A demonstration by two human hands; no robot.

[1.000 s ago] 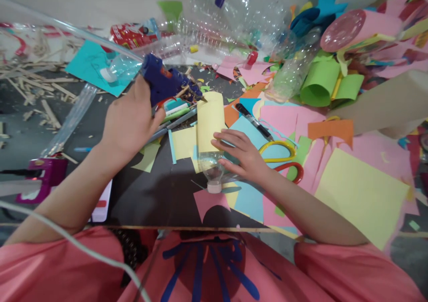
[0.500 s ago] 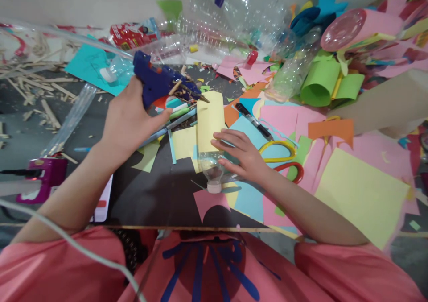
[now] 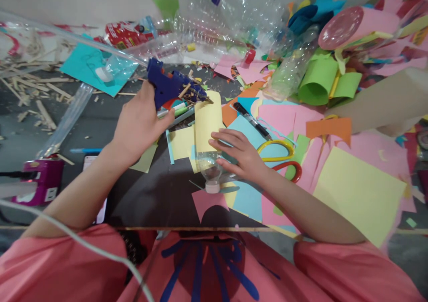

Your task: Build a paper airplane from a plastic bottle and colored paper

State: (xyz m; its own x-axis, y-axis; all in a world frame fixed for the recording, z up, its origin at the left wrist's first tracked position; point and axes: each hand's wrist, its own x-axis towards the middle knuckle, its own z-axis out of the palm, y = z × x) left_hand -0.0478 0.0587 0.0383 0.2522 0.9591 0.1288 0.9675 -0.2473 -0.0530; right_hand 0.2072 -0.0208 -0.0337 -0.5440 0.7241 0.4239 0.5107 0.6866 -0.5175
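Observation:
My left hand (image 3: pixel 135 121) is closed around the handle of a dark blue hot glue gun (image 3: pixel 167 88). Thin wooden bits cling near the gun's nozzle, whose tip is over the upper part of a yellow paper sleeve (image 3: pixel 207 121). That sleeve wraps a small clear plastic bottle (image 3: pixel 210 163), lying with its white cap (image 3: pixel 212 187) toward me. From the right, my right hand (image 3: pixel 242 155) holds the bottle, fingers on the paper and thumb near its bare shoulder. Whether the tip touches the paper I cannot tell.
Scissors (image 3: pixel 290 170) with yellow and red handles and a black pen (image 3: pixel 252 121) lie right of the bottle on coloured paper. Clear bottles (image 3: pixel 214 43) line the back. Wooden sticks (image 3: pixel 43 85) and a purple power box (image 3: pixel 43 181) are left. A white cable (image 3: pixel 90 244) crosses in front.
My left hand has moved the glue gun a little to the right, bringing its tip further over the yellow paper. My right hand and the bottle stay nearly in place.

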